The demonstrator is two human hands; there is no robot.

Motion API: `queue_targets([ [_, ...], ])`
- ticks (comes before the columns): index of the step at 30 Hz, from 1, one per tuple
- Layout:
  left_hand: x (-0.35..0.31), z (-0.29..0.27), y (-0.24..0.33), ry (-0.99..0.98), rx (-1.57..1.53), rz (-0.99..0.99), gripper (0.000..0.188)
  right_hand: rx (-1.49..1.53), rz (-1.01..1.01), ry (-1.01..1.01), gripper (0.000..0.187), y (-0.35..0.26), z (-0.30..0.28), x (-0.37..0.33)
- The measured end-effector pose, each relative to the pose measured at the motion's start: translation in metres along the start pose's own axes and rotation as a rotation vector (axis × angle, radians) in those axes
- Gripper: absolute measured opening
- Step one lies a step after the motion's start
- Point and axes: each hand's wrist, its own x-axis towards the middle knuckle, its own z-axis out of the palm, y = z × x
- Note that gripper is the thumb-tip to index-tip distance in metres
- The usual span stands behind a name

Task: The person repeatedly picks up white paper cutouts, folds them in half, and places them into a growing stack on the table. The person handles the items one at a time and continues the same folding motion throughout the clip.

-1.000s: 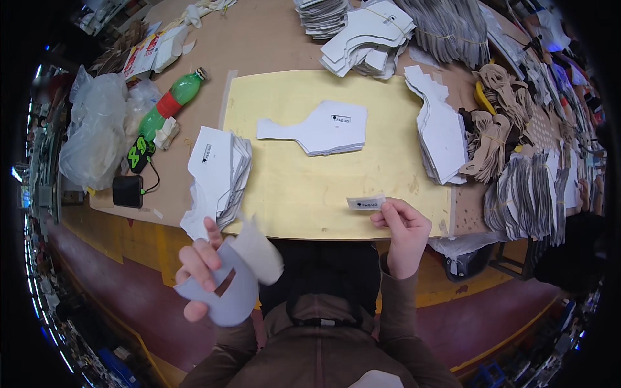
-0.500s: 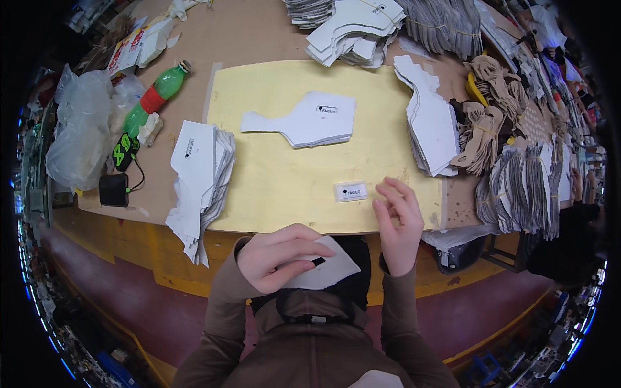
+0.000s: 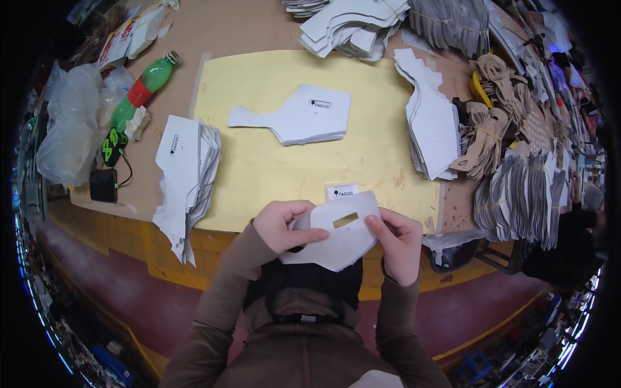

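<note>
A white cut piece (image 3: pixel 339 244) with a rectangular slot through it is held up at the table's near edge. My left hand (image 3: pixel 282 226) pinches its left side, thumb on top. My right hand (image 3: pixel 399 244) grips its right edge between thumb and fingers. Yellow sheet shows through the slot. Just beyond the piece lies a small white printed label (image 3: pixel 340 191), its lower part hidden. Farther up, a few white cut pieces (image 3: pixel 304 116) lie stacked on the yellow sheet (image 3: pixel 259 184), with a printed mark on the top one.
At left stand a stack of white pieces (image 3: pixel 184 168), a green bottle (image 3: pixel 145 87), a plastic bag (image 3: pixel 68 129) and a black power bank (image 3: pixel 103 185). At right are another white stack (image 3: pixel 432 119), tied beige pieces (image 3: pixel 488 132) and grey bundles (image 3: pixel 517 191). More stacks (image 3: pixel 352 29) lie at the far edge.
The white piece has risen from my lap to the table's edge and turned so its slot faces up. My right hand, formerly empty beside the label, has taken hold of its right edge.
</note>
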Motion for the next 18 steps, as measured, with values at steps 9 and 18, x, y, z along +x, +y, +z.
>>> queue_targets([
  [9,0.026,-0.009,0.017,0.078,0.201,-0.023,0.032,-0.337,-0.069,0.091,0.019,0.001,0.002,0.017],
  [18,0.043,-0.014,0.026,0.106,0.288,-0.044,0.033,-0.413,-0.093,0.15,0.015,0.001,0.003,0.027],
])
